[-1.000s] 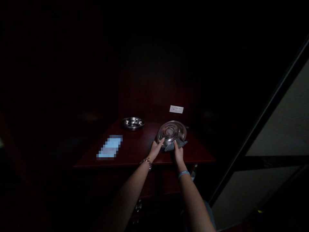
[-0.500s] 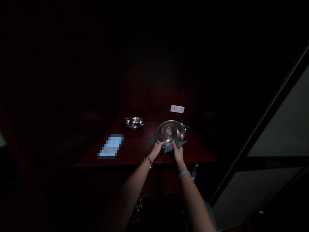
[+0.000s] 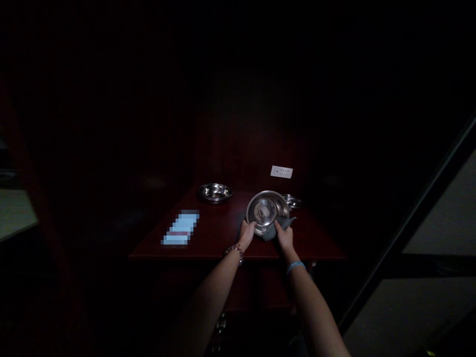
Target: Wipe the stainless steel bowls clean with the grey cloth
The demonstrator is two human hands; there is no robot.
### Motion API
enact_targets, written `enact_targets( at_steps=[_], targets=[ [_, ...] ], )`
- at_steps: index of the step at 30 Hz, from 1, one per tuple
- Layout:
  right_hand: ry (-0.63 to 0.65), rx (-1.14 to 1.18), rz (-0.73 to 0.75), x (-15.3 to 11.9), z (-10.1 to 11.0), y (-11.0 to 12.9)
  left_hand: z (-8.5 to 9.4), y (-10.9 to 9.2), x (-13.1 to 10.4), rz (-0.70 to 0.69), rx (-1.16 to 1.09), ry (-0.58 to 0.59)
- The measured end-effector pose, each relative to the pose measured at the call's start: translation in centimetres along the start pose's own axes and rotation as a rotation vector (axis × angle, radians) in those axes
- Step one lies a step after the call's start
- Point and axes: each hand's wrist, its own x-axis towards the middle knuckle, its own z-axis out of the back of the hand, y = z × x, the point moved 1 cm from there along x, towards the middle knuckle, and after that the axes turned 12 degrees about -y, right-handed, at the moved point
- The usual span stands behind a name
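Observation:
A shiny metal basin (image 3: 263,210) is held tilted above the near part of the dark red desk (image 3: 219,238). My left hand (image 3: 247,233) is closed on its near left rim, thumb on the upper side. My right hand (image 3: 284,235) is closed on a grey cloth (image 3: 270,230), which lies against the basin's near right rim. Part of the cloth hangs out past the fingers. The fingers under the basin are hidden.
A second metal basin (image 3: 215,193) stands at the back left of the desk. Another metal dish (image 3: 293,201) sits behind the held basin, partly covered. A pixelated bright rectangle (image 3: 181,228) lies at left. A white socket panel (image 3: 281,172) is on the back wall.
The whole scene has shifted slightly right and down in view. The basin's tilt differs a little in my hands. Both hands keep their hold.

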Motion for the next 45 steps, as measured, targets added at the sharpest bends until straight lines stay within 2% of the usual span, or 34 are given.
enact_targets(
  at_steps=[5,9,15,19,23,26,28,35,41,45],
  targets=[
    [-0.083,-0.098,0.002,-0.7,1.0,0.4,0.1,-0.3,-0.1,0.083,0.084,-0.026],
    [-0.076,-0.108,-0.001,-1.5,1.5,1.2,0.0,-0.6,-0.3,0.107,0.074,-0.006],
    [-0.053,-0.019,-0.005,-1.8,1.4,1.4,0.2,-1.5,-1.0,0.109,-0.047,0.141],
    [-0.045,0.040,0.000,-1.6,1.3,1.4,0.2,-2.0,-1.5,0.045,-0.076,0.238],
    [-0.070,0.062,-0.024,-1.5,1.3,1.4,-0.2,-1.8,-1.8,-0.013,-0.101,0.307],
    [-0.068,0.075,-0.037,-1.6,1.3,1.4,-0.4,-1.2,-2.0,-0.016,-0.083,0.449],
    [-0.065,0.074,-0.035,-1.6,1.3,1.4,-0.4,-1.0,-2.0,-0.032,-0.066,0.495],
    [-0.060,0.053,-0.030,-1.8,1.3,1.4,-0.4,-1.0,-1.2,-0.042,-0.023,0.360],
    [-0.039,0.006,0.005,-2.0,1.2,1.6,0.2,-1.4,-0.7,0.003,-0.034,0.114],
    [-0.007,0.012,0.024,-2.1,1.1,1.8,0.6,-1.1,-0.2,0.017,-0.076,0.006]
  ],
)
